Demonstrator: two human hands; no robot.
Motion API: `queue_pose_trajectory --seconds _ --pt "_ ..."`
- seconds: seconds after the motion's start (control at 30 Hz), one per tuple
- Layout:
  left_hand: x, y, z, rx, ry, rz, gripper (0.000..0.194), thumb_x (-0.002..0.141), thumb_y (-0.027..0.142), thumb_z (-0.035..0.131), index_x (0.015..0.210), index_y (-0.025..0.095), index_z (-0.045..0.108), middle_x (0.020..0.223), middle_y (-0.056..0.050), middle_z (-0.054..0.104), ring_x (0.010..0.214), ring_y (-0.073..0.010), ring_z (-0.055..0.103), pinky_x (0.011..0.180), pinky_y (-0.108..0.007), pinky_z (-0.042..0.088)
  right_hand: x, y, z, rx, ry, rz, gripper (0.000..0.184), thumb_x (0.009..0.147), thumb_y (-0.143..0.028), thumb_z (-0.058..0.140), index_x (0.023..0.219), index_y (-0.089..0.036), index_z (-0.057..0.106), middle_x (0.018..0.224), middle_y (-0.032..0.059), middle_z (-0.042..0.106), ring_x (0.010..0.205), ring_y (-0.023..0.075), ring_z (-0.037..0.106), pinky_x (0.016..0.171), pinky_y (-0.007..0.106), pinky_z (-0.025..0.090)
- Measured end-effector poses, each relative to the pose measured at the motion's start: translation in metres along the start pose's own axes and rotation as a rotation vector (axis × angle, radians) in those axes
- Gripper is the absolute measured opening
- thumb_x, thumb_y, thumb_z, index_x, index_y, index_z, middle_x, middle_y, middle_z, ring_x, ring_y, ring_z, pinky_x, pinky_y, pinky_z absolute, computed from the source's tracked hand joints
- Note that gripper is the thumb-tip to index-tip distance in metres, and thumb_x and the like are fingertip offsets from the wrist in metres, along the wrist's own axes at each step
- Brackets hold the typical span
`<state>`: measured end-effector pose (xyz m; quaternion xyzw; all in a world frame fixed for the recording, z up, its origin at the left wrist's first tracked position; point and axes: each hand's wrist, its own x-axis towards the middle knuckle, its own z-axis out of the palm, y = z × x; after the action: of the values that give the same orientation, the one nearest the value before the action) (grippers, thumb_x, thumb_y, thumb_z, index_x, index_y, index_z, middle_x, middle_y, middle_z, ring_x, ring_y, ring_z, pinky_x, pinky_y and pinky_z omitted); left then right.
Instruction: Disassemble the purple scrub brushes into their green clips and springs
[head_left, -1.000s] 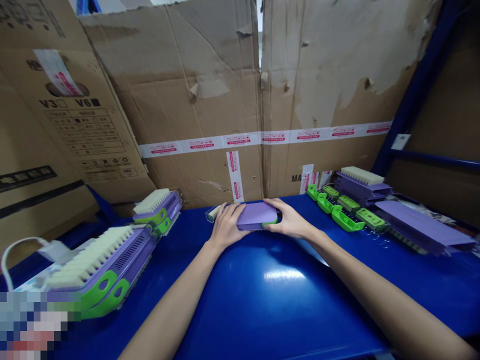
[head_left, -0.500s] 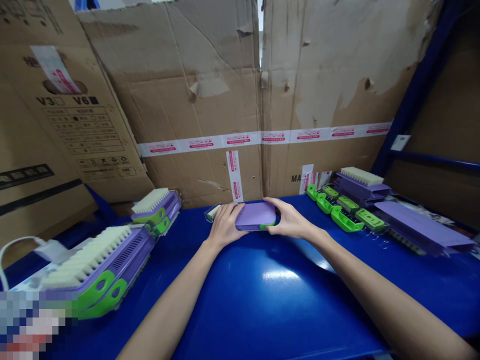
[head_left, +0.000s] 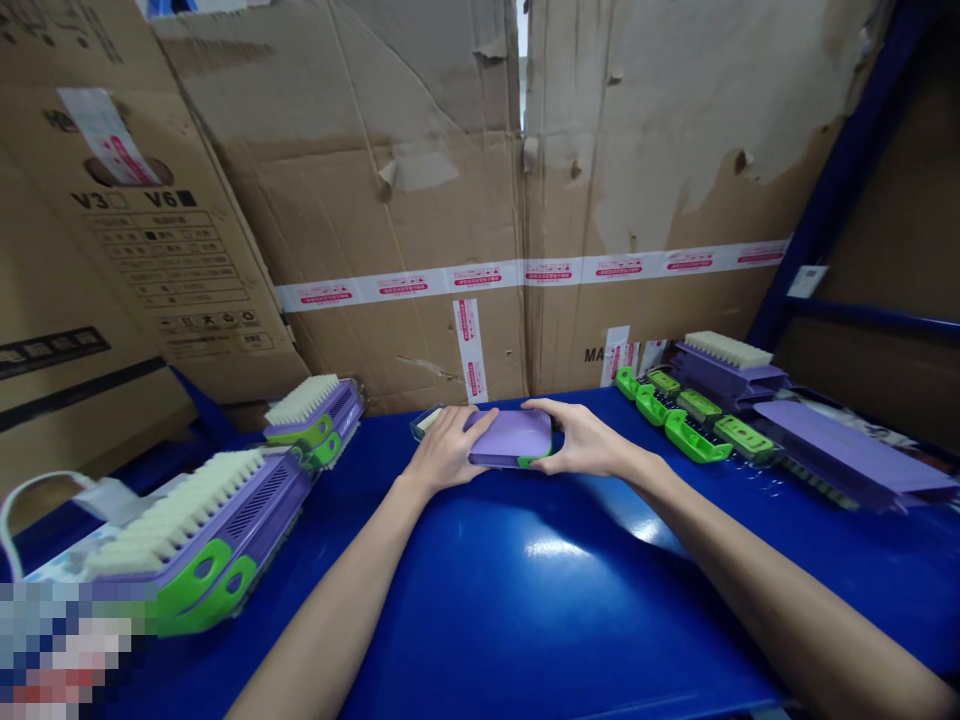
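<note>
Left grip (head_left: 448,448): closed on the left end of the purple case (head_left: 512,438), with fingers spread over the top and the far edge.
Right grip (head_left: 581,438): closed on the right end of the same case, with forefinger at the far corner and thumb at the near corner, beside a bit of green.
Purple case: between both hands, near the back of the blue surface (head_left: 480,600), smooth face upward; cannot tell if touching the surface.
Small clear box (head_left: 426,424): just beside the left hand, on its outer side, with something cream inside; partly hidden.
Left side, nearer: large purple brushes (head_left: 217,530), with cream bristles upward and green ends.
Left side, farther: smaller purple brushes (head_left: 319,418), also with bristles upward and green parts.
White cable (head_left: 37,480): curved at the far left, joined to a white plug-like piece (head_left: 109,500).
Right side: three bright green clips (head_left: 694,438) in a slanting row, just beside green inserts (head_left: 742,435); behind these, a purple housing (head_left: 731,378) under a cream bristle block (head_left: 727,349); nearer, a long purple shell (head_left: 847,448) with bristles below.
Back: brown cardboard (head_left: 375,200), crossed by white tape (head_left: 405,284) with red print.
Left back: printed carton (head_left: 172,240) with "V3" and "V6".
</note>
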<state>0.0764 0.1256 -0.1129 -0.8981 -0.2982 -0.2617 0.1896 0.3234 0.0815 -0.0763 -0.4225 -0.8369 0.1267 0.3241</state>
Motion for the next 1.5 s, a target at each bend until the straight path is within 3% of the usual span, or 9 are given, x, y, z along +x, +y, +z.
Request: queue_pose_trajectory --seconds 0.17,0.33,0.63,0.8,0.93,1.13,1.27,1.4,1.5 --pt "0.002 0.003 0.001 -0.005 -0.02 -0.011 0.073 0.076 0.053 0.063 0.137 0.021 0.042 0.115 -0.016 0.053 0.102 -0.0301 0.053 0.087 -0.045 0.044 0.0 0.003 -0.002 0.033 -0.008 0.011 0.066 0.056 -0.031 0.073 0.118 -0.021 0.054 0.103 0.0037 0.064 0.082 0.0189 0.06 0.073 0.03 0.048" --pt "0.002 0.002 0.002 0.035 -0.011 -0.091 0.073 0.076 0.056 0.061 0.138 0.022 0.042 0.112 -0.015 0.054 0.102 -0.0298 0.052 0.087 -0.044 0.043 0.002 0.004 0.002 -0.035 0.099 -0.063 0.06 0.058 -0.034 0.074 0.113 -0.021 0.053 0.107 0.0067 0.06 0.092 0.0226 0.057 0.081 0.035 0.046" --pt "-0.006 -0.007 0.007 0.181 0.051 -0.253 0.073 0.072 0.059 0.065 0.131 0.019 0.05 0.109 -0.015 0.056 0.098 -0.0294 0.053 0.084 -0.041 0.041 0.002 0.022 -0.002 -0.176 0.252 -0.041 0.058 0.07 -0.043 0.069 0.119 -0.018 0.051 0.109 0.0106 0.058 0.101 0.0257 0.057 0.086 0.038 0.046" --pt "-0.007 -0.007 0.009 0.192 0.075 -0.266 0.07 0.071 0.06 0.065 0.126 0.018 0.053 0.108 -0.015 0.058 0.095 -0.0293 0.055 0.084 -0.042 0.04 0.001 0.043 -0.005 -0.239 0.438 0.143 0.065 0.075 -0.055 0.06 0.127 -0.017 0.049 0.118 0.015 0.059 0.11 0.0327 0.053 0.093 0.048 0.041" --pt "-0.005 -0.003 0.008 0.197 0.092 -0.225 0.065 0.075 0.057 0.062 0.125 0.016 0.054 0.111 -0.017 0.058 0.098 -0.0302 0.055 0.085 -0.042 0.04 -0.002 0.051 0.01 -0.35 0.337 0.299 0.073 0.076 -0.059 0.057 0.132 -0.014 0.044 0.113 0.0198 0.061 0.108 0.0376 0.052 0.09 0.056 0.039" --pt "-0.004 0.002 0.005 0.188 0.116 -0.202 0.061 0.079 0.054 0.059 0.125 0.015 0.054 0.115 -0.02 0.057 0.102 -0.0323 0.054 0.089 -0.047 0.037 -0.004 0.048 0.036 -0.39 0.235 0.209 0.074 0.074 -0.052 0.061 0.136 -0.019 0.039 0.119 0.0178 0.059 0.114 0.0361 0.047 0.098 0.062 0.025" --pt "-0.004 0.002 0.005 0.215 0.131 -0.21 0.059 0.081 0.053 0.057 0.125 0.014 0.053 0.116 -0.019 0.057 0.103 -0.0316 0.054 0.091 -0.046 0.036 -0.002 0.042 0.032 -0.291 0.271 0.163 0.062 0.074 -0.044 0.062 0.129 -0.02 0.047 0.123 0.0148 0.058 0.117 0.0334 0.047 0.101 0.059 0.026" --pt "-0.004 0.001 0.005 0.216 0.178 -0.248 0.058 0.081 0.052 0.056 0.125 0.015 0.053 0.116 -0.019 0.057 0.106 -0.0317 0.053 0.09 -0.046 0.036 0.002 0.026 0.027 0.042 0.394 0.096 0.031 0.074 -0.032 0.059 0.104 -0.021 0.056 0.109 0.0085 0.063 0.107 0.0243 0.055 0.095 0.044 0.04" --pt "-0.004 0.002 0.005 0.203 0.187 -0.27 0.059 0.08 0.052 0.057 0.126 0.015 0.053 0.116 -0.019 0.057 0.106 -0.0321 0.053 0.09 -0.046 0.037 0.004 0.014 0.032 0.274 0.427 0.075 0.028 0.072 -0.03 0.061 0.097 -0.022 0.051 0.103 0.0063 0.064 0.1 0.0208 0.06 0.091 0.038 0.045"
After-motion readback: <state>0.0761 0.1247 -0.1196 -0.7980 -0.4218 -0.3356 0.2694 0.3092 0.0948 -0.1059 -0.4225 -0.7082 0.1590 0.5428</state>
